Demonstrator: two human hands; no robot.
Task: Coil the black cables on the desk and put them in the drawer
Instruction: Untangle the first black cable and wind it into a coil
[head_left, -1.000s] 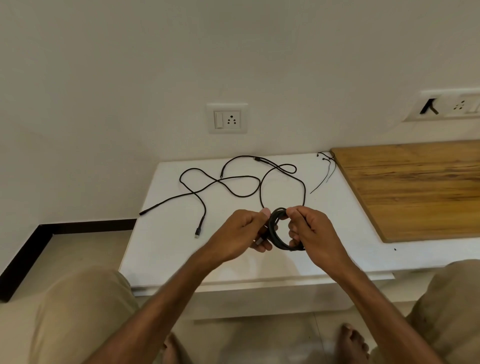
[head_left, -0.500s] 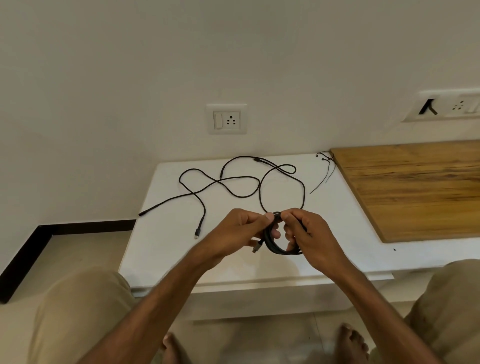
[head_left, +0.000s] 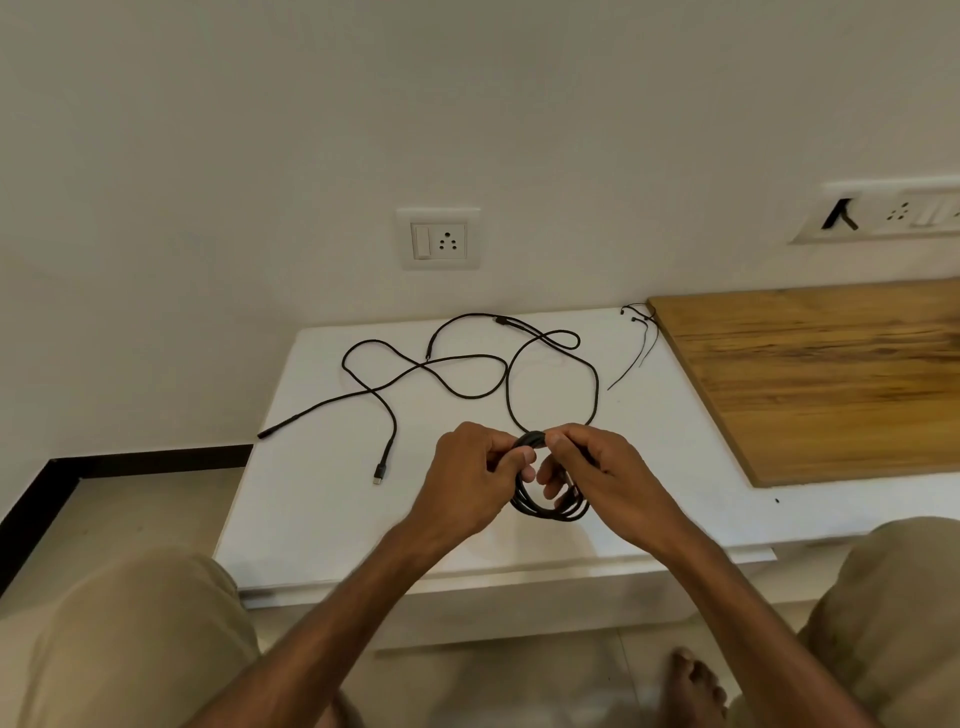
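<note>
Above white desk front, I'm watching cable coil hanging upright, tail trailing toward desk rear; left hand, right hand both pinching coil top.

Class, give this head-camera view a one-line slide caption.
Left hand and right hand grip a black cable coil over the white desk; loose cable lies behind.

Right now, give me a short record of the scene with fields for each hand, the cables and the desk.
coil: black cable, several loops, held over the white desk
left hand: pinches the top of the coil
right hand: grips the coil's right side
uncoiled length: one loop running from the coil onto the desk
loose cable: spread on the desk, plug end left of the hands
drawer: not in view
</note>
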